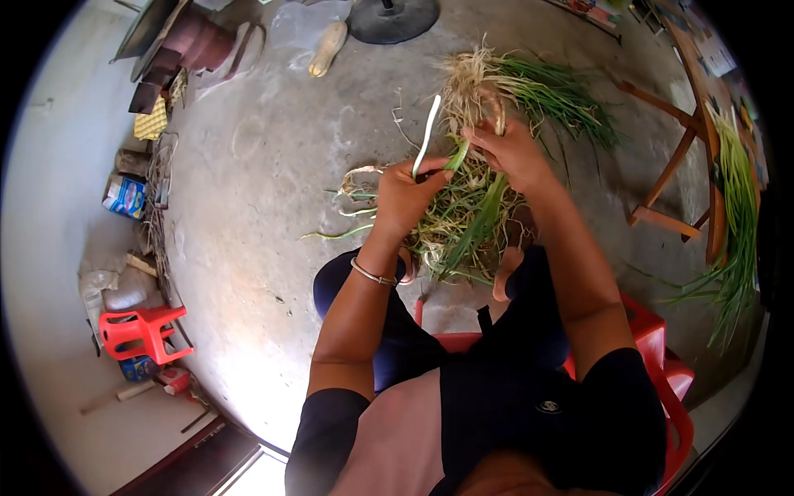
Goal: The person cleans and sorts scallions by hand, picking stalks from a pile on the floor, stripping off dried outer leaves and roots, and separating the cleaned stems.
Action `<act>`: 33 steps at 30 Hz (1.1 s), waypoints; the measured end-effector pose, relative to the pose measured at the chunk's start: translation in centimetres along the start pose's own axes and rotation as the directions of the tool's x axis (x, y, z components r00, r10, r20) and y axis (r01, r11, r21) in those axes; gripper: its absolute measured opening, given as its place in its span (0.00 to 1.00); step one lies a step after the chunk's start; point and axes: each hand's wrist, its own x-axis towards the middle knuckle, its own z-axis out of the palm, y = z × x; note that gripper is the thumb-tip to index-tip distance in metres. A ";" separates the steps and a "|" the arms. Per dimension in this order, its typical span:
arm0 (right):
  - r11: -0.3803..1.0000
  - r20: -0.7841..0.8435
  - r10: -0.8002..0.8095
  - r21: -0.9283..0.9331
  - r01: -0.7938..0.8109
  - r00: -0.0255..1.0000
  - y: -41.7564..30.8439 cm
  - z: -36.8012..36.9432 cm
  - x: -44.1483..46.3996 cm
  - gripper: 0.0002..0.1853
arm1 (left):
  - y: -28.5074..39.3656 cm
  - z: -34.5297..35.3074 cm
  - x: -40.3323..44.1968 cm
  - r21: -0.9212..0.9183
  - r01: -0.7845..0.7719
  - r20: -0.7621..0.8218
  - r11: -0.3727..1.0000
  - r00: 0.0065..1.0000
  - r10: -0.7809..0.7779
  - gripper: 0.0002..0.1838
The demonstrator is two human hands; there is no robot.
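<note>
Left hand (401, 198) grips a scallion (428, 132), white stem sticking up past the fist, green part running toward the right hand (509, 157). Right thumb and fingers are pinched on the green end; can't tell if that's whole leaf or just outer skin. Scallion is held above the floor (248, 207), over a loose pile of trimmings (471, 219) between the feet. Left wrist has a bracelet (372, 271).

Just beyond the right hand: bunch of scallions (550, 91) flat on the floor, dry roots toward the left, green tops toward the right. A few loose stalks (337, 235) lie left of the trimmings. Second green bundle (732, 198) is by the near edge of the wooden table (703, 124), drooping tops reaching lower; support under it unclear.

Person sits on a red chair (662, 364). Squash (328, 48) near the floor's far edge, beside a round black base (393, 21). Another red plastic seat (142, 332) at the floor's left edge, by the wall (50, 190).
</note>
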 end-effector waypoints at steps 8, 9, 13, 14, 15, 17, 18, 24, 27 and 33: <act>0.996 0.063 -0.092 0.014 0.091 0.994 0.7 1.1 -1.0 0.12 | 0.5 1.0 0.4 -0.222 -0.023 0.045 0.975 0.998 0.033 0.10; 0.990 0.060 -0.130 -0.054 0.134 0.990 1.0 1.2 -1.0 0.12 | 0.5 1.0 0.5 -0.229 -0.035 0.011 0.973 0.999 0.038 0.08; 0.988 0.104 -0.143 -0.044 0.148 0.984 0.8 1.0 -1.0 0.11 | 0.0 1.1 0.6 -0.252 -0.006 0.055 0.968 0.998 0.021 0.06; 0.986 0.106 -0.145 -0.062 0.152 0.984 0.6 1.0 -1.1 0.10 | 0.1 1.2 0.6 -0.252 -0.005 0.047 0.968 0.999 0.017 0.05; 0.985 0.109 -0.146 -0.080 0.155 0.983 0.5 1.0 -1.2 0.10 | 0.1 1.3 0.6 -0.252 -0.003 0.039 0.968 0.999 0.013 0.05; 0.986 0.135 -0.140 -0.070 0.151 0.981 0.6 0.7 -1.2 0.10 | 0.3 1.1 0.5 -0.247 0.025 0.078 0.969 0.997 -0.006 0.05; 0.987 0.162 -0.135 -0.060 0.147 0.978 0.6 0.5 -1.2 0.10 | 0.4 1.0 0.5 -0.241 0.051 0.115 0.969 0.993 -0.024 0.06; 0.982 0.084 -0.160 -0.086 0.167 0.984 0.5 0.1 -0.9 0.08 | 0.9 0.4 0.1 -0.298 0.161 0.168 0.941 0.979 -0.114 0.07; 0.986 0.055 -0.132 -0.091 0.137 0.990 -0.4 -0.5 -1.0 0.07 | 0.7 0.3 0.2 -0.272 0.121 0.112 0.955 0.989 -0.093 0.07; 0.925 0.043 -0.339 -0.167 0.341 0.940 -0.2 0.5 -1.3 0.11 | 0.5 0.3 0.2 -0.234 0.060 0.115 0.970 0.993 -0.034 0.06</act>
